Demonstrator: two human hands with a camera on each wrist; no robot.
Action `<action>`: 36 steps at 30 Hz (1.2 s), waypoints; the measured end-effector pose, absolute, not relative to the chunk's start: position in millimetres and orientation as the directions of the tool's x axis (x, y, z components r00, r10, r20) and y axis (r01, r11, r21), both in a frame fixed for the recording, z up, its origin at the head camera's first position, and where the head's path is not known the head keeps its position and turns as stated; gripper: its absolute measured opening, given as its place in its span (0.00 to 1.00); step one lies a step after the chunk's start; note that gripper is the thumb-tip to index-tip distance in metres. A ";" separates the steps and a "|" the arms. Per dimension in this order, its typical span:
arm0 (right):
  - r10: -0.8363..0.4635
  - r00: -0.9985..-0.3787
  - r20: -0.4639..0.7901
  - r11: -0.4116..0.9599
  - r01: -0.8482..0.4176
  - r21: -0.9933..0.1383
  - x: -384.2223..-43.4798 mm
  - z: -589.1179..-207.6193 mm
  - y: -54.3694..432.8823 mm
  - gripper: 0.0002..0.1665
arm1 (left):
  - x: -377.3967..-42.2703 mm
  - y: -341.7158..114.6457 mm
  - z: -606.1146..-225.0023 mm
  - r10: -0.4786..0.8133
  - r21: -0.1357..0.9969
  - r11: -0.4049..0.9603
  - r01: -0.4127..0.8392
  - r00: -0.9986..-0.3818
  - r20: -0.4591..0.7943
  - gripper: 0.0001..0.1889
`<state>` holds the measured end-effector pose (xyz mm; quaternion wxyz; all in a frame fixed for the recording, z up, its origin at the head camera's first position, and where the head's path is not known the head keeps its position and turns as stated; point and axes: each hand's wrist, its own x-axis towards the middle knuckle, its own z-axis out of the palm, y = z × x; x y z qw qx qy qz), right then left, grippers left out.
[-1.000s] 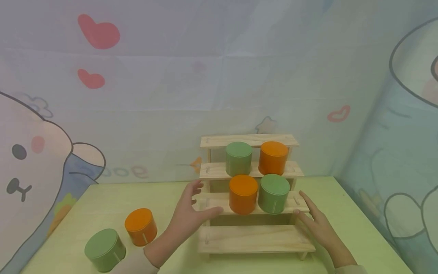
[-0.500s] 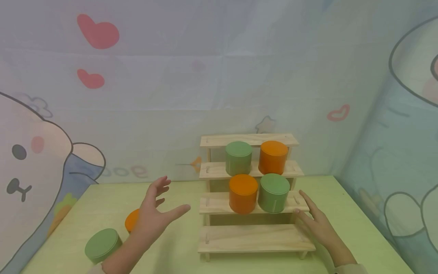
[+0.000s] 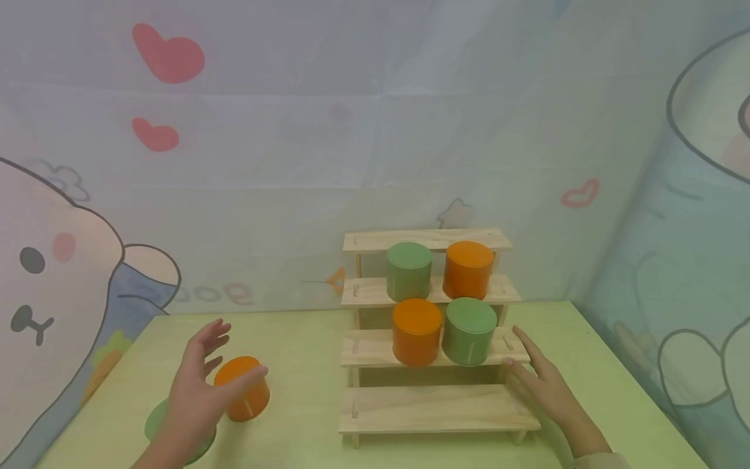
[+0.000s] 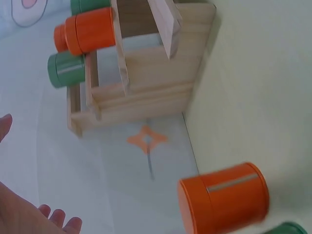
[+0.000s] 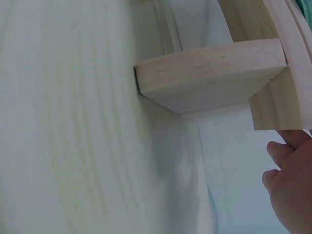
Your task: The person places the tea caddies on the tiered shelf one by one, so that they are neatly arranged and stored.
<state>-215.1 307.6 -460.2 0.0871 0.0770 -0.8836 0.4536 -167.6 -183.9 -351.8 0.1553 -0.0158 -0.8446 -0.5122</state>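
Observation:
My left hand, thumb and fingers spread apart, hovers over the table's left side with nothing in it. Beneath it a green round tin is partly covered by the hand and forearm. Just right of that hand stands an orange tin, overlapped by the thumb. My right hand holds the right end of a stepped wooden rack, thumb at the front edge of the second step. That step bears an orange tin and a green tin. Above them sit a green tin and an orange tin.
The rack's lowest step and top step bear no tins. A pale yellow-green table lies under everything. Behind it hangs a cloth backdrop printed with cartoon animals and hearts.
My left hand has moved away from the rack, leftward to the two loose tins, with its fingers still spread. The right hand and the tins on the rack have stayed put.

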 end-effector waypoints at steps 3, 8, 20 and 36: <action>-0.055 -0.973 0.225 0.575 -0.215 -0.789 -215.5 -461.4 308.3 0.39 | -165.8 -202.3 -359.9 -0.140 0.830 0.520 0.200 -0.939 0.314 0.47; -0.050 -0.973 0.225 0.575 -0.213 -0.790 -216.6 -462.9 310.2 0.39 | -161.0 -229.8 -369.1 -0.190 0.825 0.551 0.129 -0.943 0.274 0.51; -0.053 -0.971 0.234 0.573 -0.221 -0.789 -216.0 -461.3 309.2 0.39 | -155.6 -267.3 -399.9 -0.278 0.810 0.583 0.062 -0.922 0.270 0.50; -0.057 -0.969 0.239 0.562 -0.229 -0.795 -217.0 -462.4 307.8 0.39 | -161.1 -294.2 -431.7 -0.384 0.835 0.537 -0.118 -0.916 0.118 0.53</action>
